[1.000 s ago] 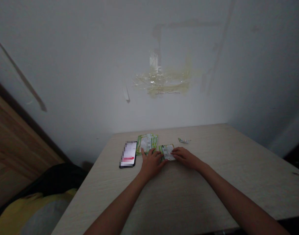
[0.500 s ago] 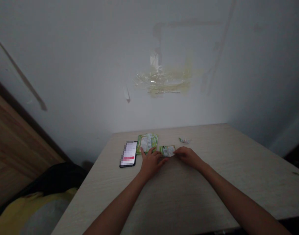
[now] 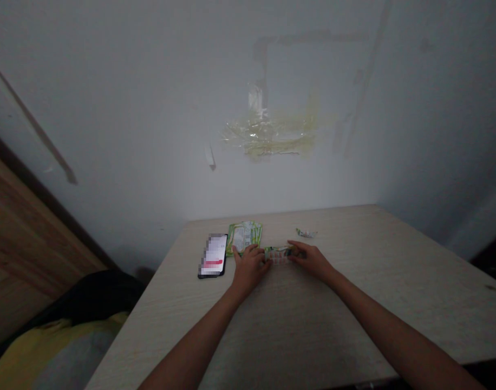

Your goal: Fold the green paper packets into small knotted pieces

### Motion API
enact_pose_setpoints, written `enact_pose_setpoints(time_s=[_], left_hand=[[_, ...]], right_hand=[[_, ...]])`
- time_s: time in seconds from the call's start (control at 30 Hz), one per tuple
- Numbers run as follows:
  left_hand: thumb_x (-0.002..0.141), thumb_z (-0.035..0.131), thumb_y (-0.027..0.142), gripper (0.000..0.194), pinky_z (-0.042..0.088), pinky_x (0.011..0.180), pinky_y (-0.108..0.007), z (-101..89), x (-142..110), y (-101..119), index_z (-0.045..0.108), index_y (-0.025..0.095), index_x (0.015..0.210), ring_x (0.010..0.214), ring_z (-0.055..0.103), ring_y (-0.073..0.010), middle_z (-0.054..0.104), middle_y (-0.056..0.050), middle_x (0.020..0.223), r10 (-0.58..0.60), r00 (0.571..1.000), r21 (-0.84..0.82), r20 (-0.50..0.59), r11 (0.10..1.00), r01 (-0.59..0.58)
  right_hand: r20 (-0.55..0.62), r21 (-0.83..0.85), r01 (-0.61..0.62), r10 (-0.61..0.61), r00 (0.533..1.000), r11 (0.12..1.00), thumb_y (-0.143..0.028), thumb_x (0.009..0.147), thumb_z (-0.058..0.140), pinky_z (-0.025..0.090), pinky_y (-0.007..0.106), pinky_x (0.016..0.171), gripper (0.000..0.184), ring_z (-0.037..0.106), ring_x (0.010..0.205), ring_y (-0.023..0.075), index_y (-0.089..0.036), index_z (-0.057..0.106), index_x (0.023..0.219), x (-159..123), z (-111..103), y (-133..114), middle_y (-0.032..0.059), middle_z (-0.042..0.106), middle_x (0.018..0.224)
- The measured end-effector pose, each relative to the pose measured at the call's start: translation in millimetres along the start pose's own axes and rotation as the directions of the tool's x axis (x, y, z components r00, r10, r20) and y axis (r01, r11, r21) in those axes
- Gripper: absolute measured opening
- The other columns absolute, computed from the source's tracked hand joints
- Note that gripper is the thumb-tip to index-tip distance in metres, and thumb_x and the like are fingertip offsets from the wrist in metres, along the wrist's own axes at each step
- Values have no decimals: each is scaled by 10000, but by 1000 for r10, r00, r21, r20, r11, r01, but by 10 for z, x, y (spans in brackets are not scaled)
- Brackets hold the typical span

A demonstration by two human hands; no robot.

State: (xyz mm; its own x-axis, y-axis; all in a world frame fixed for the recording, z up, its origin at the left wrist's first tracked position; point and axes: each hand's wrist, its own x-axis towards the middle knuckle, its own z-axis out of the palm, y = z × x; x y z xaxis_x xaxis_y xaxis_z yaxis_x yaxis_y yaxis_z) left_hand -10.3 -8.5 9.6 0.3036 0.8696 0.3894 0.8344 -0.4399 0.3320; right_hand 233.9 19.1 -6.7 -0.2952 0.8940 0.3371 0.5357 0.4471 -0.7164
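Note:
A small green and white packet (image 3: 278, 255) stretches between my two hands, low over the table, with a reddish patterned side showing. At its left end are the thumb and fingers of my left hand (image 3: 248, 267), closed on the edge. My right hand (image 3: 313, 261) pinches the other end, its fingertips covering that corner. Just beyond my left hand lie several flat green packets (image 3: 243, 236), overlapping in a pile, and its fingers touch or cover the pile's near edge. Print on the packets is too small to read.
A phone (image 3: 214, 257) with a lit screen lies left of the pile. A crumpled scrap of wrapper (image 3: 306, 233) is behind my right hand. The pale wooden table (image 3: 313, 336) meets a wall (image 3: 150, 135) with peeling tape. Yellow and grey cloth (image 3: 57, 352) sits at lower left.
The packet between my hands has turned from its white printed side to a reddish patterned side. My left fingers have closed in on its left end; the pile and phone stay put.

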Motion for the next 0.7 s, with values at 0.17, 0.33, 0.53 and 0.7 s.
enact_pose_setpoints(time_s=[0.17, 0.33, 0.53, 0.7], left_hand=[[856, 619, 358, 168, -27, 1056, -749, 2, 12, 11, 677, 237, 754, 1237, 477, -272, 674, -8, 1139, -20, 1000, 2, -16, 1000, 20], [827, 643, 402, 184, 20, 1057, -747, -6, 24, 13, 675, 236, 756, 1281, 411, -301, 638, -38, 1181, -62, 998, 26, -12, 998, 62], [800, 660, 437, 202, 75, 1053, -751, 27, 30, 4, 647, 236, 813, 1310, 363, -314, 567, -52, 1255, -91, 994, 89, -53, 991, 95], [803, 656, 427, 303, 64, 1088, -718, 55, 24, 12, 604, 245, 1039, 1311, 371, -298, 551, -79, 1265, -76, 994, 126, -80, 988, 86]], right_hand=[[-48, -73, -8, 5, 999, 997, -321, 814, 640, 488, 341, 803, 578, 609, 784, 188, -168, 494, 1352, -6, 75, -13, 38, 667, 840], [-83, -240, -14, -6, 996, 971, -357, 799, 658, 446, 401, 878, 680, 578, 909, 240, -156, 421, 1404, -28, 156, -25, 93, 653, 969], [-95, -295, -40, 13, 995, 955, -373, 795, 654, 422, 419, 907, 742, 566, 924, 254, -151, 358, 1438, -32, 217, -12, 91, 639, 955], [-111, -334, -34, -3, 994, 942, -349, 785, 666, 420, 440, 919, 769, 538, 1006, 284, -135, 340, 1448, -21, 252, 15, 122, 629, 1015]])
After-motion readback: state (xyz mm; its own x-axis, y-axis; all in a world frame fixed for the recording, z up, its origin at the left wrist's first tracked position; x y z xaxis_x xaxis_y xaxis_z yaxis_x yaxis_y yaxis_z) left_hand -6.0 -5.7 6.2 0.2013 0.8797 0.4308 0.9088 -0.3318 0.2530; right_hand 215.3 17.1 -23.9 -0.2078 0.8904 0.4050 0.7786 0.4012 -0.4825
